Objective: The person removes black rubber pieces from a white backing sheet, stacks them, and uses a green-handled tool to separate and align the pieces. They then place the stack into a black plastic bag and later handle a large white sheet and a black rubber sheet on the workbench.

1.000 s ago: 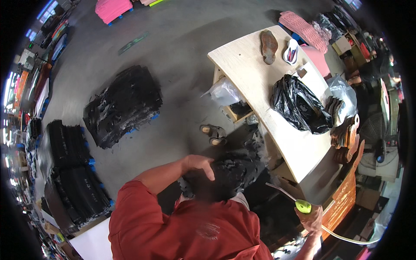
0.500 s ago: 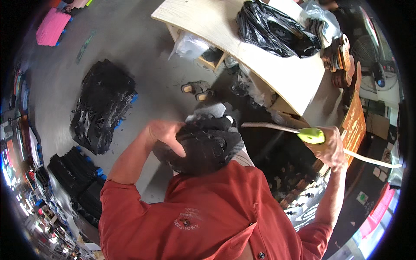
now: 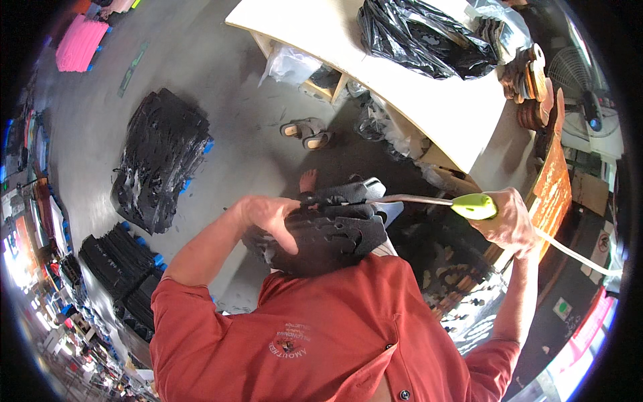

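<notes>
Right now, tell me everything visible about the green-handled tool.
The green-handled tool has a plastic-looking grip and a slender, slightly bent, metal-looking shaft. The bare right hand holds the grip. The shaft points left in the picture, its far end at the black foam-like sheets; contact is unclear. A thin pale cord emerges behind the hand.

Table (image 3: 455, 114) ahead right, floor pile (image 3: 161, 161) ahead left
Sandals (image 3: 309, 129) lie between them, a bag (image 3: 429, 50) on the table; before the torso (image 3: 315, 321), sheets (image 3: 335, 234) sit between the left hand (image 3: 270, 216) and the hand tool (image 3: 473, 206) in the right hand (image 3: 506, 224).
</notes>
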`<state>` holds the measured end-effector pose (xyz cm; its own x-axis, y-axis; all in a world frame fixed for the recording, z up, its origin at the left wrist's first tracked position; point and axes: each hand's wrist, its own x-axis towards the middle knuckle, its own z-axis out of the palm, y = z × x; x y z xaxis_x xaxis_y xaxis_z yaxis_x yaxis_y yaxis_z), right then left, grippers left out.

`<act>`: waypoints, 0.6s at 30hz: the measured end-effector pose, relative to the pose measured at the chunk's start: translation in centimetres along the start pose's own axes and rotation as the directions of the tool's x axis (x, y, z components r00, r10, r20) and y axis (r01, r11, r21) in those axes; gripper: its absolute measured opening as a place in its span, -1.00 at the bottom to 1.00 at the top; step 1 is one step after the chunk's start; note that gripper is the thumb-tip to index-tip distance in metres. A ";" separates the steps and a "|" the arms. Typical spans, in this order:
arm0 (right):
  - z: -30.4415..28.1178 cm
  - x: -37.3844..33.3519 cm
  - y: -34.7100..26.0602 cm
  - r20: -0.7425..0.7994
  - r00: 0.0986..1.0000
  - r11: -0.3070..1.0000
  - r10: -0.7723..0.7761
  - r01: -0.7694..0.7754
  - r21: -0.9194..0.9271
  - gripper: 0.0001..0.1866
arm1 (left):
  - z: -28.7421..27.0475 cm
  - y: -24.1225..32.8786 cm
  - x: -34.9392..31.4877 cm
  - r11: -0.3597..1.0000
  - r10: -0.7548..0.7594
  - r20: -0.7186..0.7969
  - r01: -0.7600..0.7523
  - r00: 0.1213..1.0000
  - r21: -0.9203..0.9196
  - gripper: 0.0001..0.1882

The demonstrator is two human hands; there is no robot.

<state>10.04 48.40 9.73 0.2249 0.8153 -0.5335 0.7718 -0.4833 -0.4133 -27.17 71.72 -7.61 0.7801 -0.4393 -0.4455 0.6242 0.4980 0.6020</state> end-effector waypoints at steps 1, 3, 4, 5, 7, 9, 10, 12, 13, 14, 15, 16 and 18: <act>0.3 -0.1 0.1 -0.010 1.000 0.997 -0.013 0.013 0.069 -0.69 | -0.1 -0.2 0.1 0.999 0.017 0.008 -0.017 1.000 -0.039 -0.10; 1.4 -0.4 -0.1 0.000 1.000 0.998 0.010 -0.010 0.057 -0.69 | -0.2 -0.7 -0.1 0.964 0.120 -0.077 -0.135 0.990 -0.228 -0.08; 1.9 -0.8 -0.3 -0.053 0.997 0.997 -0.061 0.059 -0.055 -0.74 | -0.3 -0.9 -0.3 0.947 0.129 -0.141 -0.164 0.982 -0.276 -0.08; 2.2 -1.3 -0.5 -0.151 0.985 0.996 -0.084 0.078 -0.046 -0.78 | -0.4 -1.2 -0.9 0.925 0.136 -0.205 -0.198 0.969 -0.323 -0.07; 3.1 -1.8 -1.0 -0.242 0.967 0.997 -0.078 0.074 -0.025 -0.82 | -0.7 -1.7 -1.5 0.874 0.144 -0.325 -0.275 0.935 -0.401 -0.07; 4.2 -2.0 -1.4 -0.239 0.971 1.000 -0.023 0.022 -0.004 -0.83 | -1.6 -2.0 -1.8 0.781 0.207 -0.368 -0.380 0.907 -0.497 -0.08; 4.6 -2.1 -1.6 -0.194 0.981 0.999 -0.028 0.020 -0.043 -0.85 | -2.2 -2.0 -1.7 0.715 0.261 -0.376 -0.440 0.889 -0.543 -0.09; 5.2 -2.1 -1.7 -0.299 0.954 0.999 -0.031 0.027 -0.018 -0.84 | -3.2 -1.8 -0.6 0.622 0.399 -0.437 -0.588 0.806 -0.517 -0.06; 5.3 -2.3 -1.7 -0.401 0.916 1.000 0.003 -0.007 -0.008 -0.81 | -3.6 -1.5 0.1 0.558 0.478 -0.436 -0.647 0.762 -0.519 -0.04; 5.3 -2.3 -1.6 -0.474 0.880 1.000 0.016 -0.004 0.026 -0.79 | -3.8 -1.2 0.9 0.488 0.572 -0.413 -0.699 0.708 -0.523 -0.02; 5.4 -2.4 -1.6 -0.409 0.908 0.989 0.087 -0.028 0.147 -0.77 | -3.3 -1.0 1.6 0.387 0.633 -0.433 -0.746 0.642 -0.542 0.01; 5.2 -2.6 -1.5 -0.355 0.933 0.994 -0.061 0.087 0.058 -0.88 | -2.9 -0.6 2.2 0.332 0.695 -0.399 -0.759 0.599 -0.560 0.03; 5.3 -2.9 -1.6 -0.317 0.945 0.997 -0.083 0.080 -0.020 -0.81 | -2.1 0.6 3.0 0.241 0.766 -0.374 -0.773 0.523 -0.587 0.09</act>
<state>5.01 45.15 8.06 0.3374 0.9114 -0.2356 0.7993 -0.4095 -0.4397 -24.30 72.27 -9.97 0.9019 0.4316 -0.0194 -0.4278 0.8983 0.1000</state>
